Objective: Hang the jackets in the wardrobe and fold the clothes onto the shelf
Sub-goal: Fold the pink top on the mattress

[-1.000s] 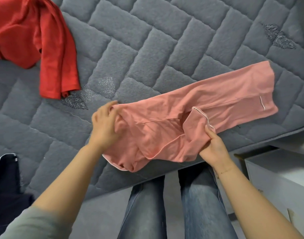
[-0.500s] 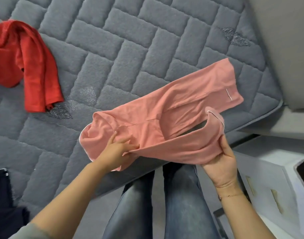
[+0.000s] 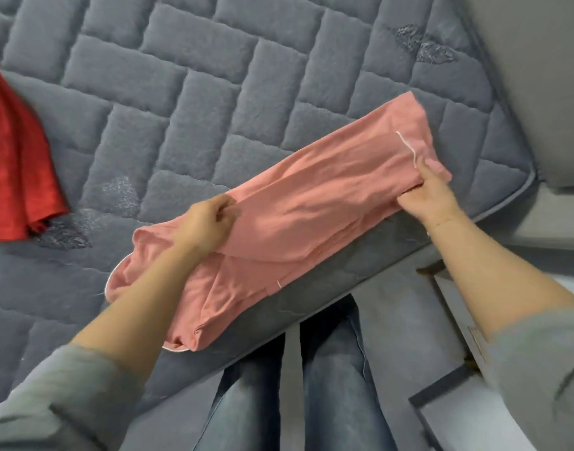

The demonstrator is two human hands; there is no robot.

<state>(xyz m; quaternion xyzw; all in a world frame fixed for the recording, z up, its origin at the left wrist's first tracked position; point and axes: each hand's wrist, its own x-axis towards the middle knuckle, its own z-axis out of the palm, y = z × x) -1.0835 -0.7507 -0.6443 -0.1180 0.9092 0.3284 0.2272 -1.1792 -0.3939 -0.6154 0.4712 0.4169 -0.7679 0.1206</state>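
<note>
Two hands work a pink garment that lies in a long folded strip along the near edge of the grey quilted mattress, slanting from the near left toward the far right corner. The left hand pinches a fold of the cloth near the strip's middle, fingers curled into the fabric. The right hand grips the far right end, thumb on top beside a thin white piping line. The garment's near end hangs slightly over the mattress edge. A red garment lies crumpled at the left edge of the mattress, well apart from the pink one. Blue jeans show below, beside the mattress.
</note>
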